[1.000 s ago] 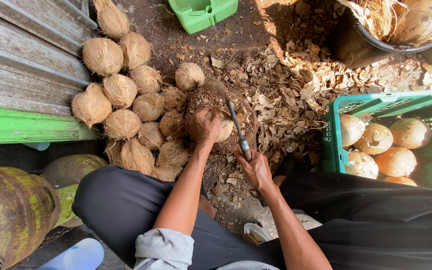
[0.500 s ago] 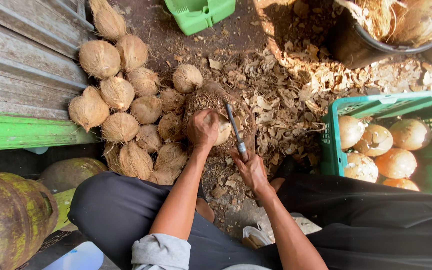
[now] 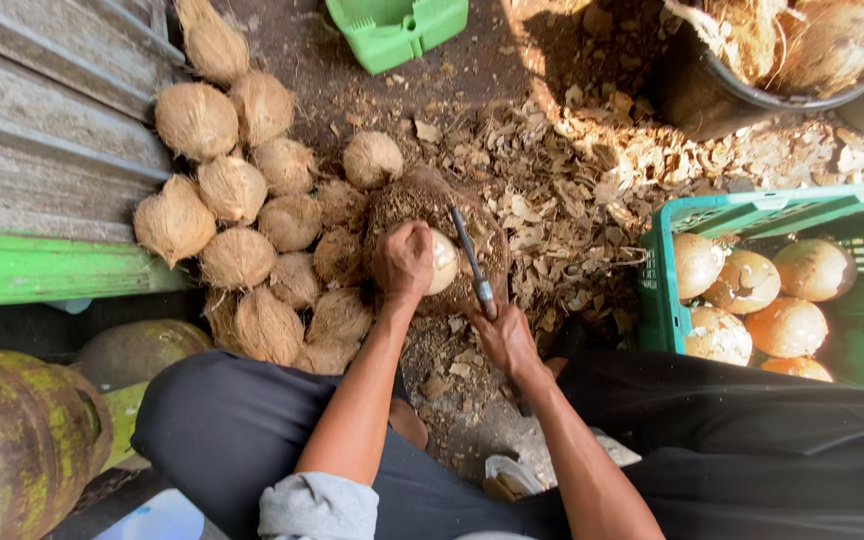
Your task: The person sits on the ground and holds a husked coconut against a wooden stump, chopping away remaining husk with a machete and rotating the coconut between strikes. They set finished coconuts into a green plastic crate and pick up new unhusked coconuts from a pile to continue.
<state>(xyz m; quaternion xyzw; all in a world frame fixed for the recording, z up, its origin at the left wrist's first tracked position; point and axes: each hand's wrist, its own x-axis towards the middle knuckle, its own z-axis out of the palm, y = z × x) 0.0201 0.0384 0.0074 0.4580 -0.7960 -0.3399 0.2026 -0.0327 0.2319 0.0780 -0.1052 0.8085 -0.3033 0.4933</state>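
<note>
At frame centre, the left hand (image 3: 404, 260) clasps a partly pared coconut (image 3: 441, 262) on a husk-covered block (image 3: 427, 205); the right hand (image 3: 505, 338) is closed round a knife (image 3: 470, 260) set against it. Judging by the piles, much remains: the green crate (image 3: 712, 215) at right holds a few pared nuts (image 3: 752, 300); many fibrous coconuts (image 3: 242, 230) wait upper left.

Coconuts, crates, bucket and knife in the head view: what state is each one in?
Pale round coconut: partly peeled, held by left hand.
Metal-bladed knife: in right hand, blade against the coconut.
Brown fibrous coconuts: unpeeled, piled on the ground.
Green plastic crate: holds peeled coconuts.
Dark round bucket: full of husk.
Small green plastic crate: upside down, it seems.
</note>
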